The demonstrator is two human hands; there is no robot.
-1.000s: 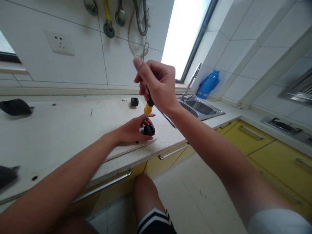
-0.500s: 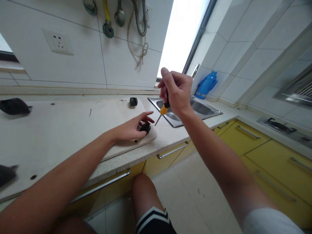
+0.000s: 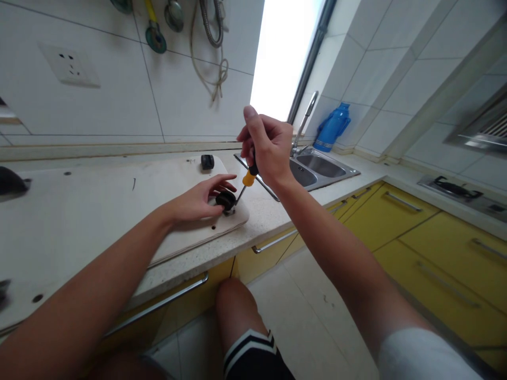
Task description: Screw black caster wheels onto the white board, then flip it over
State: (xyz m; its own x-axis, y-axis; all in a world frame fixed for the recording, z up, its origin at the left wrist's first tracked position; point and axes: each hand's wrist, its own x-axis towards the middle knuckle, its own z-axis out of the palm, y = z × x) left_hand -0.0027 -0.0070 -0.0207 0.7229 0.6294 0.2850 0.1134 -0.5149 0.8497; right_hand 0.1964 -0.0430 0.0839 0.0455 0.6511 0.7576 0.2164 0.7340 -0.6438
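Observation:
In my right hand (image 3: 268,148) is a screwdriver (image 3: 249,178) with a yellow and black handle. Its shaft slants down to the base of a black caster wheel (image 3: 225,200); whether the tip sits in a screw I cannot make out. My left hand (image 3: 200,199) grips that caster from the left, thumb on the near side and the other fingers partly stretched behind it. The caster stands at the right corner of a long white board (image 3: 119,211), which lies flat on the countertop. A second black caster (image 3: 207,162) is on the board's far corner.
Another black piece (image 3: 11,181) is on the board's left part. Right of the board are a steel sink (image 3: 317,184) with a faucet (image 3: 307,119) and a blue thermos (image 3: 333,126). Yellow cabinets (image 3: 407,227) run below the counter. Hoses and a socket (image 3: 69,66) are on the wall.
My right hand has brought the screwdriver down and left, so its shaft meets the caster's base. The caster appears turned or tilted under my left hand. The whole view has shifted slightly.

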